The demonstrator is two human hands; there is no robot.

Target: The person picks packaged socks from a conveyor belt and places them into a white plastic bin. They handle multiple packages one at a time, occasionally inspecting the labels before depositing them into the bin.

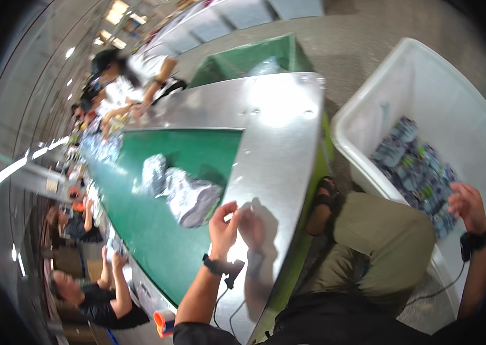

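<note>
My left hand (pixel 224 229) hovers over the metal rim (pixel 277 172) of the conveyor, its fingers loosely curled and apart with nothing seen in them. Just beyond it, a clear plastic bag with something grey and white inside (pixel 190 198) lies on the green belt (pixel 145 230). A second shiny bagged item (pixel 154 174) touches its far side. Out to the right, my right hand (pixel 468 208) is open and empty above the white bin (pixel 364 164). Inside that bin lies a heap of clear-bagged items with dark and green parts (pixel 412 155), partly hidden by my leg.
A green bin (pixel 243 57) with clear plastic in it stands past the conveyor's end. Co-workers line both sides of the belt, one in white (pixel 134 75) and one in black (pixel 105 302). An orange tape roll (pixel 164 323) sits by the near left edge. Cables hang from both wrist straps.
</note>
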